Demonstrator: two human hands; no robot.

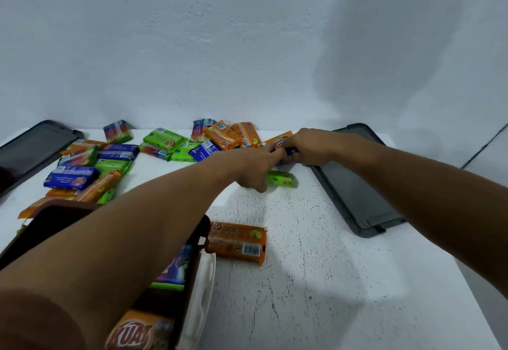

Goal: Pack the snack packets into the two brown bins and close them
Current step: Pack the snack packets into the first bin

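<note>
Both hands are out at the far side of the white speckled table (316, 253), gathering: the left hand (253, 167) is curled down with its fingertips touching a small green foil snack packet (283, 179), while the right hand (310, 146) is clenched around an orange-and-blue wrapped packet (283, 143) where the two hands meet. Whether the left has truly pinched the green one I cannot tell, its fingers cover the contact. So this looks like the collecting step, packing far from finished: a big scatter of green, blue and orange packets (90, 168) lies far left, and a lone orange packet (237, 242) sits near the brown plastic bin (192, 267) at near left. Next calls for carrying the handful back and dropping it in. That bin is mostly masked by the left forearm; only one bin is visible. Two dark grey flat lids (354, 193) lie at far left and right, off the bins.
</note>
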